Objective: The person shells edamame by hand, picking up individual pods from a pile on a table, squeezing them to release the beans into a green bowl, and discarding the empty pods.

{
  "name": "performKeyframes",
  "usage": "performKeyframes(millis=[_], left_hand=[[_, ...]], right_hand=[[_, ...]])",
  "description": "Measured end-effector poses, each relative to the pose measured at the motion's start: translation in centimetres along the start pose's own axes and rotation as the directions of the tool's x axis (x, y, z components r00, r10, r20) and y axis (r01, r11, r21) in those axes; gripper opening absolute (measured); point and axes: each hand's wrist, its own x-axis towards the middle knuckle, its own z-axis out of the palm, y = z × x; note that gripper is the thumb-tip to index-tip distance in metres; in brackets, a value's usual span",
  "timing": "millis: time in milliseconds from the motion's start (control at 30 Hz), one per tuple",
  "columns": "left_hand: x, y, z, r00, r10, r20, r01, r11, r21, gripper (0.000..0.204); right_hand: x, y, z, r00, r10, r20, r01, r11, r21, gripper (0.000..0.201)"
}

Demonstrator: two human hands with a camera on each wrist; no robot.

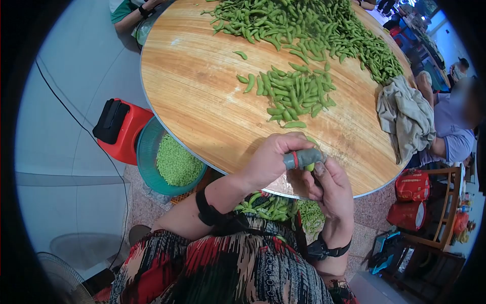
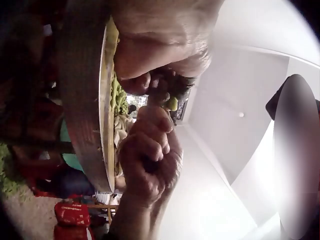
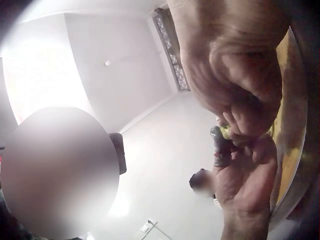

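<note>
Both hands meet over the near edge of the round wooden table (image 1: 202,106). My left hand (image 1: 266,164) has its thumb in a grey cover (image 1: 304,158) bound with a red band, and it pinches a green soybean pod (image 1: 310,167). My right hand (image 1: 335,190) pinches the same pod from the other side, its fingers curled. In the right wrist view a bit of the pod (image 3: 225,132) shows beside the covered thumb; most of it is hidden by the fingers. A small heap of pods (image 1: 293,93) lies just beyond the hands.
A large pod pile (image 1: 304,25) covers the table's far side. A grey cloth (image 1: 405,114) lies at the right edge, beside another person. Left of the table, a teal basket (image 1: 143,152) holds shelled beans (image 1: 177,159) near a red stool (image 1: 126,134). More pods (image 1: 268,209) sit below the table edge.
</note>
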Motion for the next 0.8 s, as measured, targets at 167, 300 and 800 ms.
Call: performKeyframes(millis=[167,300,800], left_hand=[[-0.3,0.9,0.8,0.99,-0.143,0.018,0.144,0.989,-0.044,0.013],[-0.5,1.3,2.4,0.986,-0.046,-0.158,0.095,0.945,0.314,0.012],[-0.8,1.5,2.3,0.998,0.054,0.024,-0.055,0.696,0.716,0.058]], right_hand=[[0.0,0.2,0.1,0.999,0.021,-0.04,-0.018,0.997,0.081,0.017],[0.7,1.4,0.2,0.95,-0.271,-0.158,0.206,0.918,-0.339,0.014],[1.6,-0.2,-1.7,0.938,-0.336,-0.084,0.282,0.881,-0.38,0.019]])
